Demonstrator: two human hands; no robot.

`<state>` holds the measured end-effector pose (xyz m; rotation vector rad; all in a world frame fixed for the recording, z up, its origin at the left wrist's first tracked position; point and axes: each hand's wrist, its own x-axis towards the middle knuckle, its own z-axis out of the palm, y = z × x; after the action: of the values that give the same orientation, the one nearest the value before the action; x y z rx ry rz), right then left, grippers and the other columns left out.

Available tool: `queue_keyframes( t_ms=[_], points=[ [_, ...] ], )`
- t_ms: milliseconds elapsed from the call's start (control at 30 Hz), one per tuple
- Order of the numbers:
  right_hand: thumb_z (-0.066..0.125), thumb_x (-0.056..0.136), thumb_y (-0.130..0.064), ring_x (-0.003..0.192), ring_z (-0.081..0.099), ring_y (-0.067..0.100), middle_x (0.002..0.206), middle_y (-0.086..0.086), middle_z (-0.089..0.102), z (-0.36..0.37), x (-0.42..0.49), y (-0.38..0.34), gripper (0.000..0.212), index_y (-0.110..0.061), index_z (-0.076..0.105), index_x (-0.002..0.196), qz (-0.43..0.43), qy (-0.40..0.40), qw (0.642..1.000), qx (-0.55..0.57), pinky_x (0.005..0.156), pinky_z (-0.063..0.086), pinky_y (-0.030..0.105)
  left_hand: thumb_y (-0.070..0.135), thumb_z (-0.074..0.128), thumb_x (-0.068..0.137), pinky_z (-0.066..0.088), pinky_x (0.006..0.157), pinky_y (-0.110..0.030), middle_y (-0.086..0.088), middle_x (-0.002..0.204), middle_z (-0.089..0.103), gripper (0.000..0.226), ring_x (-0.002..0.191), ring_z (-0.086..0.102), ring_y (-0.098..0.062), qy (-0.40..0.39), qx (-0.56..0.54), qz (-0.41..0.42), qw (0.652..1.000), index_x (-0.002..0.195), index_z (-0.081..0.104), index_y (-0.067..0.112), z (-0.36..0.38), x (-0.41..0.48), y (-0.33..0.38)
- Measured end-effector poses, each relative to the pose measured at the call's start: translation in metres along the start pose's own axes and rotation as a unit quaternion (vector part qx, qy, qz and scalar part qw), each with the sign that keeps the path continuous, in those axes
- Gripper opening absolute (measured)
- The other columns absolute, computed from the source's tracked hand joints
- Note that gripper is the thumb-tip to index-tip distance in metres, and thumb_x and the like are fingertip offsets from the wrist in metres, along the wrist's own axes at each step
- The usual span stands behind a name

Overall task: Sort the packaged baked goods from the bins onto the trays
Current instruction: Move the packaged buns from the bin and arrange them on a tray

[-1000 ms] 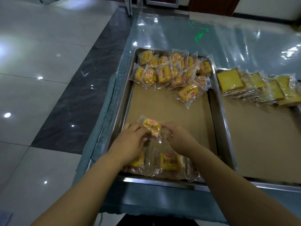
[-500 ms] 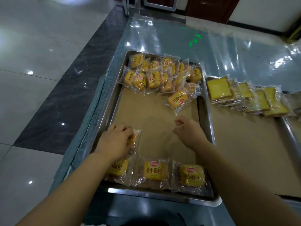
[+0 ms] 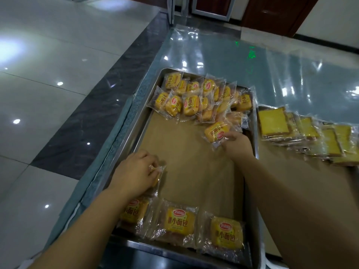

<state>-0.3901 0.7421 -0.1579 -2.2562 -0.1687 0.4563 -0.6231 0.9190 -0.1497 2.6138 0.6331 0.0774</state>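
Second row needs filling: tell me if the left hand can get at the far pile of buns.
Probably not yet. The left hand grips a pack, so it is occupied. The bare paper between it and the pile leaves the way free once it lets go.

Clock reference: 12 o'clock points away from the person, and each hour is read from the middle of the tray named.
Table (image 3: 233, 55): carries two trays side by side; the floor (image 3: 58, 84) lies at its 9 o'clock.
Left tray (image 3: 136, 136): touching or just beside the right tray (image 3: 291, 191), at that tray's 9 o'clock.
Pile of packets (image 3: 191, 101): overlapping across the left tray's 12 o'clock end.
Loose packet (image 3: 216, 132): at 2 o'clock, touching the pile's near edge.
Near row (image 3: 179, 222): three packets side by side along the 6 o'clock wall.
Single packet (image 3: 158, 171): at 8 o'clock, just behind the row's left end.
Left hand (image 3: 136, 171): on top of the single packet, fingers curled over it.
Right hand (image 3: 238, 146): at 3 o'clock by the wall, pinching the loose packet's near edge.
Slice packets (image 3: 303, 133): an overlapping row across the right tray's 12 o'clock end.
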Motion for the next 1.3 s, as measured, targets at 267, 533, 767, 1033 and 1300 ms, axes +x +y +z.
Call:
queue_keyframes(
  t_ms=[267,533,767,1033,1300],
  points=[
    [0.075,0.076,-0.019,0.073,0.059,0.005,0.093,-0.002,0.066,-0.003,-0.028,-0.004,0.015,-0.024,0.061,0.078,-0.054,0.085,0.991,0.082,0.057,0.043,0.018,0.034,0.066,0.081,0.047,0.075,-0.035,0.007,0.098,0.056,0.014,0.092,0.051,-0.017,-0.003,-0.013,0.002,1.0,0.09,0.064,0.024,0.005,0.002,-0.004],
    [0.058,0.081,0.013,0.096,0.065,0.024,0.102,0.011,0.066,0.004,-0.064,-0.017,0.033,-0.014,0.059,0.099,-0.09,-0.298,0.95,0.032,0.076,0.056,0.027,0.033,0.068,0.081,0.043,0.088,-0.035,0.005,0.111,0.056,0.03,0.104,0.046,-0.019,-0.037,0.003,0.022,0.999,0.108,0.065,0.021,0.007,-0.011,-0.018],
    [0.057,0.089,-0.032,0.122,0.035,0.021,0.132,0.0,0.043,0.032,-0.089,-0.005,0.039,-0.029,0.052,0.128,-0.209,-0.128,0.919,-0.31,0.103,0.036,0.041,0.037,0.068,0.081,0.034,0.096,-0.031,0.004,0.123,0.049,0.041,0.114,0.037,-0.019,-0.032,0.015,0.049,0.998,0.119,0.06,0.024,0.012,-0.02,-0.023],
    [0.047,0.093,-0.043,0.134,0.023,0.026,0.147,0.005,0.026,0.048,-0.118,0.016,0.047,-0.032,0.04,0.137,-0.143,-0.172,0.931,-0.288,0.105,0.03,0.043,0.044,0.059,0.085,0.027,0.103,-0.033,0.005,0.133,0.04,0.051,0.124,0.026,-0.019,-0.063,0.019,0.05,0.997,0.133,0.045,0.033,0.017,-0.021,-0.027],
    [0.031,0.098,-0.044,0.143,0.0,0.031,0.158,0.007,0.005,0.068,-0.133,0.012,0.049,-0.033,0.024,0.145,-0.143,-0.228,0.914,-0.303,0.113,0.012,0.045,0.044,0.058,0.085,0.028,0.105,-0.036,0.005,0.137,0.036,0.052,0.126,0.026,-0.02,-0.089,0.019,0.064,0.994,0.134,0.042,0.035,0.015,-0.021,-0.034]
  ],
)
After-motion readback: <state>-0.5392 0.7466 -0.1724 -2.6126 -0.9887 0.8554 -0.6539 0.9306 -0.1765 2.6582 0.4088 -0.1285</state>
